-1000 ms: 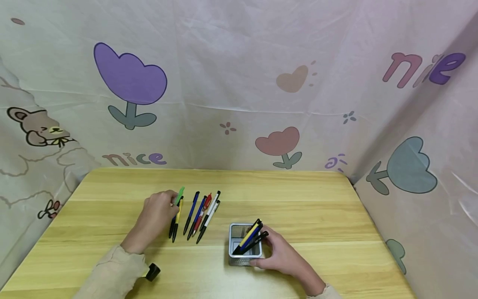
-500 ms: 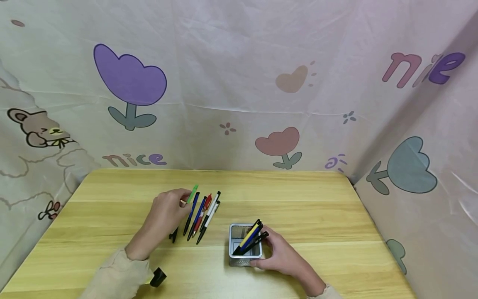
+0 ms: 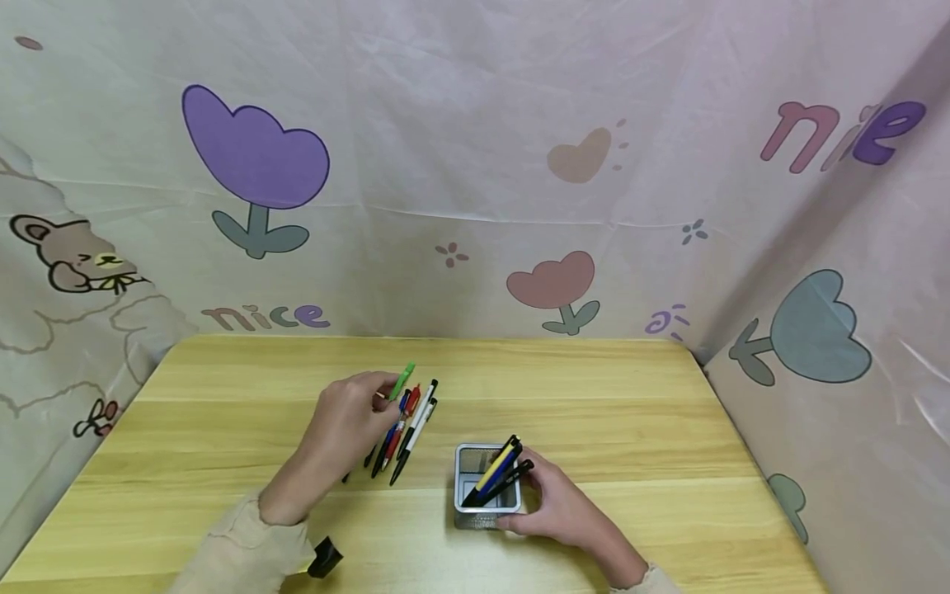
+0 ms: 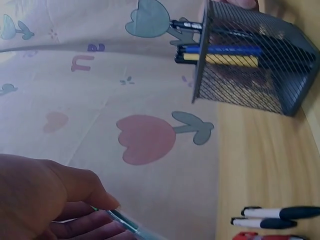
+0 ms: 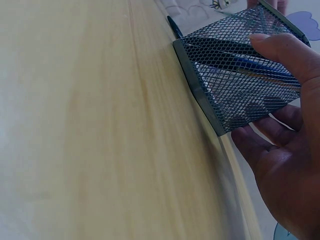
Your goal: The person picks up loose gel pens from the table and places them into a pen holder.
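Observation:
My left hand [image 3: 345,429] pinches a green pen [image 3: 402,383] between thumb and fingers, held over a row of loose pens. In the left wrist view the green pen's clear barrel [image 4: 122,220] slants out past the thumb. Under and beside that hand lie a red pen [image 3: 412,401], two white pens [image 3: 425,419] with black grips, and blue ones partly covered. My right hand [image 3: 560,505] grips the right side of a silver mesh pen holder [image 3: 477,519], thumb and fingers on its mesh. Yellow, blue and black pens [image 3: 493,472] lean inside it.
The light wooden table [image 3: 631,412] runs back to a patterned cloth [image 3: 416,165] hung behind and at both sides. A black device [image 3: 324,558] sticks out at the left sleeve.
My left hand has moved right with the green pen, passing over the yellow and blue pens, which it now covers. The right hand and pen holder stay put.

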Available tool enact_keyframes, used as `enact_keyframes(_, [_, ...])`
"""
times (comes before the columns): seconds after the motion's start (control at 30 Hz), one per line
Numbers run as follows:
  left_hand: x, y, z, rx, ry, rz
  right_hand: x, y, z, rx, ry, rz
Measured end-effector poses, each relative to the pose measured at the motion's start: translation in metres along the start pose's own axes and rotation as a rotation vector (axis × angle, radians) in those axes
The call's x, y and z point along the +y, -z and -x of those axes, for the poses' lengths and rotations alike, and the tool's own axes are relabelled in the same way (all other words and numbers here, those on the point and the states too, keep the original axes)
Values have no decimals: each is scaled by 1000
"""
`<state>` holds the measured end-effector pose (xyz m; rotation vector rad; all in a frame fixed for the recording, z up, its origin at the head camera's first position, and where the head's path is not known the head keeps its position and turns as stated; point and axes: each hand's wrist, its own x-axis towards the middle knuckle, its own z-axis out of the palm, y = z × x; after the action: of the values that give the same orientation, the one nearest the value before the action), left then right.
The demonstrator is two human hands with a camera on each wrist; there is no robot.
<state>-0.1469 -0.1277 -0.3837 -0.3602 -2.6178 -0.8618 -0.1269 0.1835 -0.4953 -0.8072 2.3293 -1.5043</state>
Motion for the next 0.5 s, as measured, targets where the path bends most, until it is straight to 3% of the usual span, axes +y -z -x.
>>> enact_keyframes(0.2, [11, 0, 1, 16, -21, 50, 0, 0, 0, 5, 13, 4])
enact_keyframes(0.5, [27, -1, 2, 72, -129, 113, 1, 1, 1, 4, 6, 11])
